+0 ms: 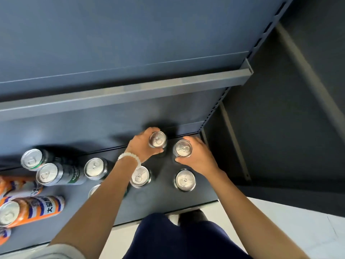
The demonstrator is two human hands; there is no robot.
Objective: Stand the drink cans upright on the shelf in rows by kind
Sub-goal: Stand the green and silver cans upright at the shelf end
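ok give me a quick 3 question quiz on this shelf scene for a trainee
1. True or false: each hand grips a can.
2. Which cans lie at the shelf's left front? A) orange B) dark
3. How many cans stand free just in front of the hands?

Key
1. True: left hand grips the left can, right hand the right can.
2. A, the orange cans on the shelf.
3. Two.

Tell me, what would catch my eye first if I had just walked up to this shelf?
Two bare arms reach in from below: the left hand grips a can near the back of the shelf, and the right hand grips another can beside it. Two more silver-topped cans stand upright just in front. At the far left, bright orange cans seem to lie on their sides.
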